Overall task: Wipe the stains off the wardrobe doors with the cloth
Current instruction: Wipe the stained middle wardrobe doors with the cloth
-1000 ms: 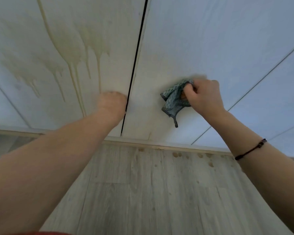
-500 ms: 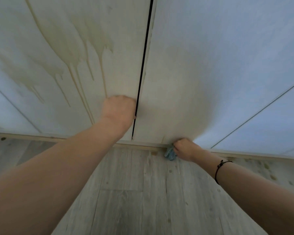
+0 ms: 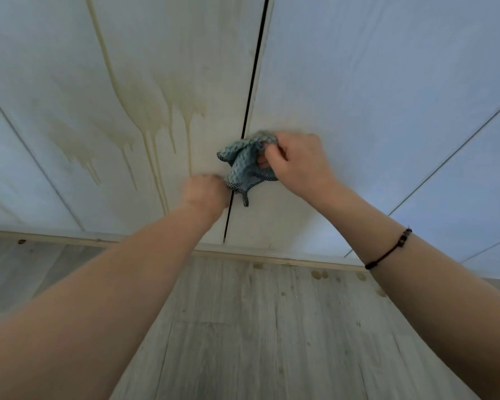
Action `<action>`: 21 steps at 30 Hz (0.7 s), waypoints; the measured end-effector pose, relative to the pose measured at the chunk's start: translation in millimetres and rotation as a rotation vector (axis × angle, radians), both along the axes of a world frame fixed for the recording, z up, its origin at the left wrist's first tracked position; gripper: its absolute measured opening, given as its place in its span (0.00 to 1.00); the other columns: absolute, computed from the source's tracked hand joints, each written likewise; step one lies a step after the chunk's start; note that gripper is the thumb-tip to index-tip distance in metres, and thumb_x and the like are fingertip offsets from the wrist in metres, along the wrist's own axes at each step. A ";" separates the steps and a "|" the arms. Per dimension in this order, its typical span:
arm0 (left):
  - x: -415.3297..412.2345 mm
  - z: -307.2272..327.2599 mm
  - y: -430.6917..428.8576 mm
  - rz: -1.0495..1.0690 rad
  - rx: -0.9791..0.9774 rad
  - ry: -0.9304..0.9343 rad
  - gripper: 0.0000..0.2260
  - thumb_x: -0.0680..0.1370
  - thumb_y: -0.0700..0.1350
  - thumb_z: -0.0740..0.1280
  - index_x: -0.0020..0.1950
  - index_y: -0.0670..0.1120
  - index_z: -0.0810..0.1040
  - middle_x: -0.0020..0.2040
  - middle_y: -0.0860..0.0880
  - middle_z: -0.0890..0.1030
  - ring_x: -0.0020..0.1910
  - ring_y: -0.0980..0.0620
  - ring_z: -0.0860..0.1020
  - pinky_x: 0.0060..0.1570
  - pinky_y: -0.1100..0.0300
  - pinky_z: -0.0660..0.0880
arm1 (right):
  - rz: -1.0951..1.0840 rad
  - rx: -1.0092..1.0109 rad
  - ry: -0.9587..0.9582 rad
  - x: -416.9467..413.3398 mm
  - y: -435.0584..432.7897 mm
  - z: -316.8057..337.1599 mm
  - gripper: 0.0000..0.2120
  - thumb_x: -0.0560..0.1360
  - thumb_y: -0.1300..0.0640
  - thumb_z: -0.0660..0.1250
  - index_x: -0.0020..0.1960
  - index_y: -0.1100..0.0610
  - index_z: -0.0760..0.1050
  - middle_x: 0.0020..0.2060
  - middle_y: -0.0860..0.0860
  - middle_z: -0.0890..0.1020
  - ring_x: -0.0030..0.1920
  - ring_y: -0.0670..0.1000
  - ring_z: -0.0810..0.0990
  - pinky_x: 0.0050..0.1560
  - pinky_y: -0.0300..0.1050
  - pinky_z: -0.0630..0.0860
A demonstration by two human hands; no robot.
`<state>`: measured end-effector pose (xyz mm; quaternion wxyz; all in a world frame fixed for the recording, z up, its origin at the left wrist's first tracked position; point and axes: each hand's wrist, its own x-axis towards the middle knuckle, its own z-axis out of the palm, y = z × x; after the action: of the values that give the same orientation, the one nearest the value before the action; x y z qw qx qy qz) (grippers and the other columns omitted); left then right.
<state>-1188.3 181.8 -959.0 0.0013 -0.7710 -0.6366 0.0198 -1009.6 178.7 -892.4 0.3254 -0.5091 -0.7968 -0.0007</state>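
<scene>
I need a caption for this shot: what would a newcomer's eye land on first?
The yellowish drip stains running down the left wardrobe door stand out first. Right of them, the right hand grips a bunched teal cloth over the dark gap between the doors, with the left hand just below it. Small brownish spots dot the floor beneath.

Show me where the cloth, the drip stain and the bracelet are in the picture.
cloth (image 3: 244, 164): head view, on its bunched middle.
stain (image 3: 156, 111): head view, on the wide part above the drips.
bracelet (image 3: 387, 252): head view, on the middle of the cord.
</scene>
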 end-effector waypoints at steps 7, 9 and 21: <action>-5.5 -11.5 9.4 -0.059 0.079 0.052 0.09 0.79 0.51 0.68 0.52 0.48 0.84 0.53 0.45 0.83 0.52 0.43 0.81 0.43 0.57 0.71 | 0.071 -0.562 -0.495 35.4 -5.8 -171.4 0.12 0.81 0.57 0.62 0.43 0.63 0.77 0.42 0.62 0.82 0.43 0.61 0.80 0.43 0.50 0.69; -3.2 -15.7 12.6 -0.050 0.069 0.017 0.10 0.79 0.52 0.68 0.53 0.47 0.83 0.55 0.43 0.83 0.54 0.42 0.81 0.43 0.58 0.68 | 0.020 -0.738 -0.585 60.0 -8.1 -217.5 0.13 0.82 0.57 0.60 0.50 0.65 0.79 0.50 0.64 0.83 0.51 0.62 0.81 0.51 0.51 0.72; -0.8 -18.1 10.4 0.015 0.037 0.061 0.08 0.78 0.45 0.69 0.55 0.46 0.83 0.56 0.44 0.83 0.55 0.42 0.82 0.44 0.56 0.73 | 0.119 -0.469 -0.482 16.7 2.0 -185.3 0.14 0.82 0.55 0.60 0.51 0.65 0.78 0.49 0.65 0.83 0.49 0.65 0.82 0.50 0.54 0.75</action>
<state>-1189.1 192.2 -977.1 0.0348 -0.7651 -0.6422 0.0314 -992.9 180.7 -1077.7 0.0013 -0.5077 -0.8577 0.0812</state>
